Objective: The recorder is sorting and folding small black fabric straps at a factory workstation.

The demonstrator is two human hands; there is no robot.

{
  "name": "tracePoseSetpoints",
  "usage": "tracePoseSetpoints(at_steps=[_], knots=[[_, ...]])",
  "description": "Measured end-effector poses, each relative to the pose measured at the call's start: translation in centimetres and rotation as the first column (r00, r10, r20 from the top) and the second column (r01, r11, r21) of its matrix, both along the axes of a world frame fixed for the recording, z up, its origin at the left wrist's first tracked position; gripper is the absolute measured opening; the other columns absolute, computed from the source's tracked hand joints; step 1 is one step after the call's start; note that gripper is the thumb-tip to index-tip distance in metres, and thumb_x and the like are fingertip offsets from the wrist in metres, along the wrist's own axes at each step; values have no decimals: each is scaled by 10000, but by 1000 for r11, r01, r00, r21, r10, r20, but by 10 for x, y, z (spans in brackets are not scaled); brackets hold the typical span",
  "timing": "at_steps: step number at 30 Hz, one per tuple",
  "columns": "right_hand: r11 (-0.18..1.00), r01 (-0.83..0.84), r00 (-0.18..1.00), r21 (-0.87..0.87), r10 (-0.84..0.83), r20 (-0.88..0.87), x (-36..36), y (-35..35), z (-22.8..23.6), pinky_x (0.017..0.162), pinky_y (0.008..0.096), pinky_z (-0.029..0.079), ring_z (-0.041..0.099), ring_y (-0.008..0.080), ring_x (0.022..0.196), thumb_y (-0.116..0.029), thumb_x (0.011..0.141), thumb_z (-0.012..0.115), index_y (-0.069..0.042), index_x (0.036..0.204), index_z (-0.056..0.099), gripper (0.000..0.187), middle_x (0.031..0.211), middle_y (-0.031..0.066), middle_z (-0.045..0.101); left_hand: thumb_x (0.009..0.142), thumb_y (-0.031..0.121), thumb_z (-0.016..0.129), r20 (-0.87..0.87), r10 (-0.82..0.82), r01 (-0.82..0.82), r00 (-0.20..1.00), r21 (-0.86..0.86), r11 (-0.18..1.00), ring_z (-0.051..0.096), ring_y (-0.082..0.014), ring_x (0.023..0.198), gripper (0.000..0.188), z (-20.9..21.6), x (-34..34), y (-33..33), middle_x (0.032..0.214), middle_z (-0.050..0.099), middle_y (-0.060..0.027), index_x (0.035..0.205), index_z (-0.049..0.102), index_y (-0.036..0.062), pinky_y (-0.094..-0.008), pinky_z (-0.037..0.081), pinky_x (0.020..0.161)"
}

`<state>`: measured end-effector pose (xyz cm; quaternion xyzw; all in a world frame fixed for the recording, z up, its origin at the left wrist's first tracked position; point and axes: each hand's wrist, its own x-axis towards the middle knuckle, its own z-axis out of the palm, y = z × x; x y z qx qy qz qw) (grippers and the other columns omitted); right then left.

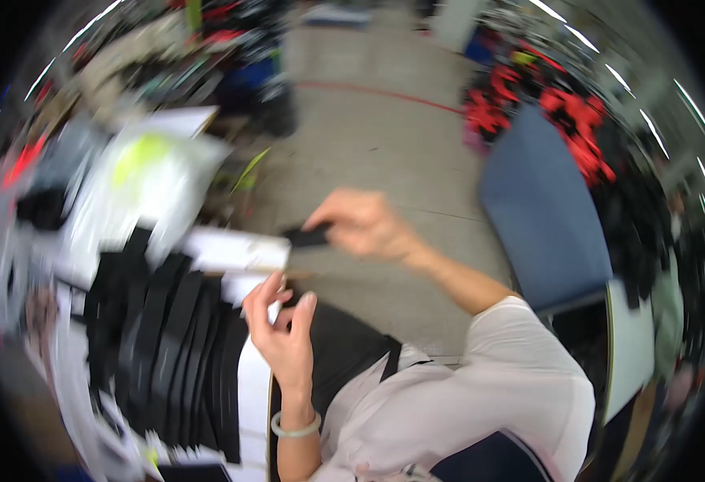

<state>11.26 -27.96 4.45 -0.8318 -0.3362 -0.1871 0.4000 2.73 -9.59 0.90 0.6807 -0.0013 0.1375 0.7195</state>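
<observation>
My right hand (364,223) is closed on one end of a short black strip (308,236), held out past the end of a white board (236,249). The picture is blurred there, so I cannot tell what the strip is made of. Closer to my body, my left hand (284,329) is raised with the thumb and fingers curved apart and nothing visible between them. A pale bangle (296,426) circles that wrist. Left of this hand, long black strips (172,345) lie in overlapping rows on a white tabletop (256,402).
Beyond the strips rests a clear plastic bag (160,189) with a yellow-green patch. To my right stands a blue-grey chair back (541,209), with red and black fabric (573,120) heaped behind it. A red line (376,90) crosses the grey floor (385,132).
</observation>
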Motion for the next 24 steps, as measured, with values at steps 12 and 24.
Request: tracePoseSetpoints(at_steps=[12,24], knots=[[940,338,902,49,-339,267,-92,-17,-10,473,348,463,580,253,585,-27,710,612,10,767,563,84,747,98,529,799,14,622,81,-236,217,968,195,956,525,-138,789,220,0,-10,-66,1018,510,-103,1006,585,-51,-232,464,603],[852,510,860,-122,-507,56,-93,9,-47,538,423,481,604,318,715,-67,676,639,41,752,528,173,815,161,528,835,69,554,211,-71,-33,975,454,890,552,-200,540,136,-37,1,-67,633,596,-127,817,584,-63,-312,440,518]])
